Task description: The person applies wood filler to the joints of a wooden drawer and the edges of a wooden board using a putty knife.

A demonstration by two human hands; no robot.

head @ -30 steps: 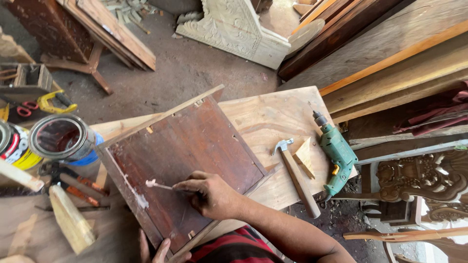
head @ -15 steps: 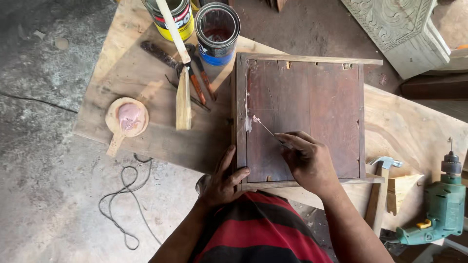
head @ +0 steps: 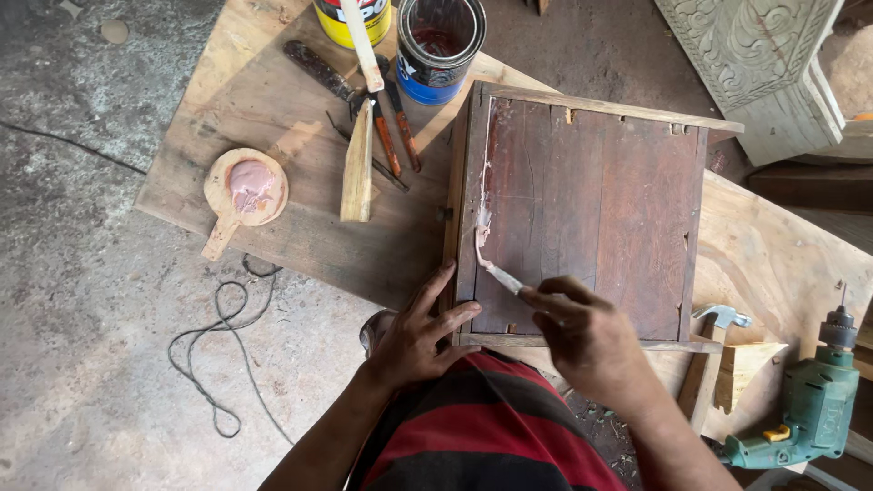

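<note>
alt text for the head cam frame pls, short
Seen from above, a person's right hand presses a small putty-tipped stick along the left inner edge of a dark wooden panel while the left hand steadies its frame. Paint cans, a putty-filled wooden paddle and a green drill lie around it.

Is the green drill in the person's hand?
No, the green drill lies on the board at the right, apart from the right hand, which holds a small spatula.

Workshop clutter on plywood and concrete

A round wooden paddle [head: 244, 191] bearing pink putty lies on the table [head: 273, 100]; two paint cans [head: 440, 41] stand at the far edge, a green drill [head: 805, 414] and hammer [head: 709, 364] lie right, a black cord [head: 218, 355] loops on the floor.
</note>
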